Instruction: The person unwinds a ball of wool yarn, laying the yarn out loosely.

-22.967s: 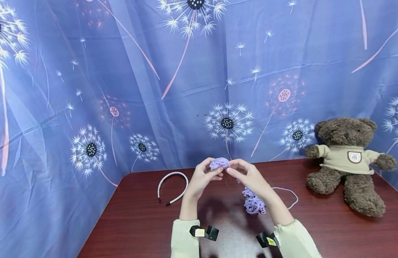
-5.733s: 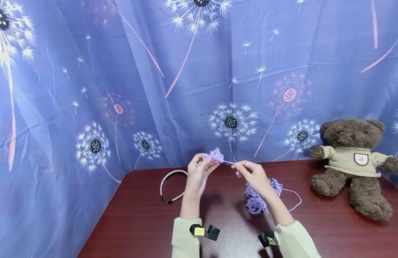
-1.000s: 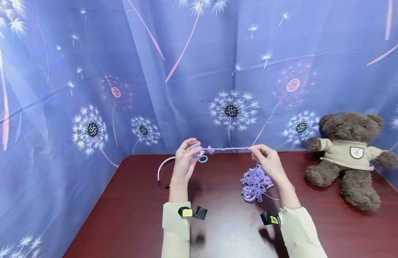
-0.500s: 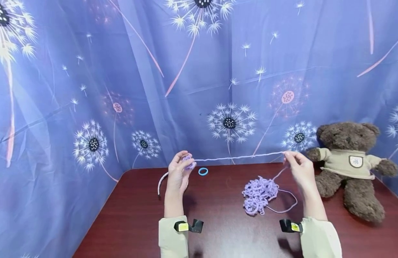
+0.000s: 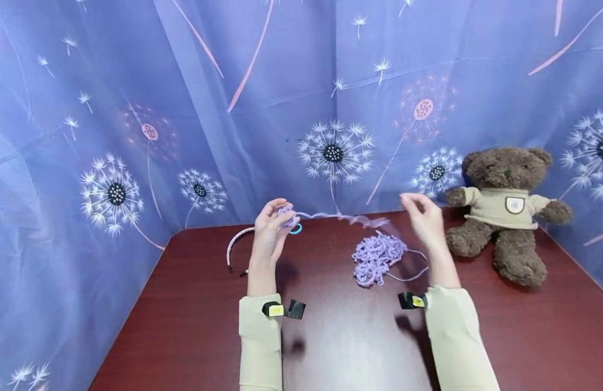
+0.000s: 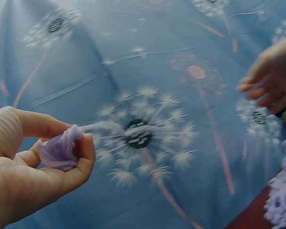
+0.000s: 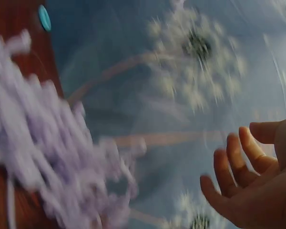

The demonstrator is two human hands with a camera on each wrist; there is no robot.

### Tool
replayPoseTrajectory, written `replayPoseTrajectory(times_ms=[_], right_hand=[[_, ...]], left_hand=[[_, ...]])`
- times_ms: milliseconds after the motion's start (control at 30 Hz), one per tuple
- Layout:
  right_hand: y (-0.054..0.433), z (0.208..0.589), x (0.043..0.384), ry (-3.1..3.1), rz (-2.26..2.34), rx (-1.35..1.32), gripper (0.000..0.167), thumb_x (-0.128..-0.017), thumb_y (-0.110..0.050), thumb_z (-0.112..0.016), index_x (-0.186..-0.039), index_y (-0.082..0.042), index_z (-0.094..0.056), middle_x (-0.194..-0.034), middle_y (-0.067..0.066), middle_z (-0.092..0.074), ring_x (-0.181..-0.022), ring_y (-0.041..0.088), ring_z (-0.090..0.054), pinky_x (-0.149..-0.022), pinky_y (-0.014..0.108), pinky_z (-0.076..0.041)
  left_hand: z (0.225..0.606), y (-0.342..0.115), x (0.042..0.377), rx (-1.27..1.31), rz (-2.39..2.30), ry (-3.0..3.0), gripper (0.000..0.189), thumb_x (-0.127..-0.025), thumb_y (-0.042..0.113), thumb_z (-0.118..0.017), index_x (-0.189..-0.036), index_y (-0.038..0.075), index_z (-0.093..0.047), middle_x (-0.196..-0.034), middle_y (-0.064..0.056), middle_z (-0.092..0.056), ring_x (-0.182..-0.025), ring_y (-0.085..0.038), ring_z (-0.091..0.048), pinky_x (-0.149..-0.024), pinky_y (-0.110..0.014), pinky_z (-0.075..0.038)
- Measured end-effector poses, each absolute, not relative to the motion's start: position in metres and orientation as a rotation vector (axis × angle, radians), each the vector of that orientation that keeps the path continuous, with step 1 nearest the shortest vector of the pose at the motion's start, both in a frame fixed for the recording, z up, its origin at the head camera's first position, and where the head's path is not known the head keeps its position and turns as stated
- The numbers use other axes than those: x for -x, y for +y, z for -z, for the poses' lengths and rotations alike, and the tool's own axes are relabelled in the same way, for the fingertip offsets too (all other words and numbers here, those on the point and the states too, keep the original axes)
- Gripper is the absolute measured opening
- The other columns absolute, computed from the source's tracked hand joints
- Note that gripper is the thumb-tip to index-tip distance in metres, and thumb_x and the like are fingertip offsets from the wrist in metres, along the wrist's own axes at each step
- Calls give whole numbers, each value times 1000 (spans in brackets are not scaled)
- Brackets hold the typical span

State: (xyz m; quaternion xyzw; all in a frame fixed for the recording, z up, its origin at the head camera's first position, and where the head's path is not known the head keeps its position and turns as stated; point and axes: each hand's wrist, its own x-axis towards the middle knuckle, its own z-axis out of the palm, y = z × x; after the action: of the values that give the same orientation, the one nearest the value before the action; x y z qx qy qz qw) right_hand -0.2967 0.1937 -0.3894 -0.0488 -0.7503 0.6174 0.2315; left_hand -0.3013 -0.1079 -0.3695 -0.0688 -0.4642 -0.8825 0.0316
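Note:
My left hand (image 5: 265, 236) pinches a small wound bundle of lilac yarn (image 5: 287, 216) between thumb and fingers, above the table's far edge. In the left wrist view the bundle (image 6: 62, 150) is folded into loops. A strand of yarn (image 5: 325, 215) runs rightward from it through the air, slack and blurred toward its far end. My right hand (image 5: 426, 225) is raised apart from that strand. The right wrist view shows its loosely bent fingers (image 7: 236, 167) holding nothing. Below and between the hands lies a tangled pile of lilac yarn (image 5: 378, 255) on the table.
A light blue ring (image 5: 296, 229) shows just behind the left hand. The white headband (image 5: 232, 244) lies left of that forearm, partly covered by it. A brown teddy bear (image 5: 506, 206) sits at the back right of the dark red table (image 5: 340, 336), before a blue dandelion curtain.
The right hand drew the strand out taut to the right, then let it go and came back somewhat left. The strand now hangs slack. The left hand keeps the bundle.

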Motion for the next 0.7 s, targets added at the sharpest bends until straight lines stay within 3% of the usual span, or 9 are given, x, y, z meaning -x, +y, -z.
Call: replayPoseTrajectory(times_ms=[67, 167, 267, 367, 500, 700], right_hand=[[176, 385, 299, -2156, -1666, 20, 31, -97, -17, -59, -121, 2, -62, -89, -28, -61, -85, -11, -52, -82, 8, -42], [146, 380, 297, -2233, -1706, -170, 33, -96, -17, -59, -125, 0, -59, -110, 0, -68, -91, -7, -54, -86, 11, -44], [118, 378, 292, -2276, -1762, -333, 34, -96, -16, -59, -126, 0, -59, -125, 23, -62, -93, -6, -57, -88, 11, -46], [98, 379, 287, -2302, -1831, -434, 34, -97, -16, -59, -127, 0, -59, -119, 27, -63, -81, -2, -59, -72, 13, -50], [89, 385, 282, -2319, -1837, -476, 29, -97, -14, -58, -121, 2, -62, -102, 29, -66, -68, 1, -58, -55, 18, -48], [97, 381, 284, -2290, -1760, -401, 22, -95, -12, -61, -106, 6, -69, -79, 16, -67, -63, 0, -54, -53, 18, -46]], left_hand=[[368, -100, 302, 247, 2721, -1462, 32, -87, -18, -50, -96, 11, -59, -91, -1, -61, -81, -11, -59, -71, -22, -56], [367, -90, 301, 298, 2726, -1516, 31, -87, -17, -50, -97, 11, -59, -92, -1, -61, -83, -11, -58, -72, -22, -57], [366, -83, 299, 337, 2736, -1530, 33, -87, -17, -49, -96, 13, -60, -93, -1, -61, -82, -11, -59, -73, -22, -57], [367, -80, 298, 362, 2745, -1529, 35, -87, -18, -49, -94, 14, -60, -92, 0, -60, -79, -9, -61, -73, -23, -58], [369, -75, 296, 385, 2762, -1573, 35, -87, -19, -49, -96, 13, -60, -92, 0, -61, -78, -9, -64, -73, -20, -56], [366, -77, 299, 416, 2765, -1642, 30, -87, -19, -49, -103, 6, -56, -91, 0, -63, -78, -11, -67, -72, -19, -57]])
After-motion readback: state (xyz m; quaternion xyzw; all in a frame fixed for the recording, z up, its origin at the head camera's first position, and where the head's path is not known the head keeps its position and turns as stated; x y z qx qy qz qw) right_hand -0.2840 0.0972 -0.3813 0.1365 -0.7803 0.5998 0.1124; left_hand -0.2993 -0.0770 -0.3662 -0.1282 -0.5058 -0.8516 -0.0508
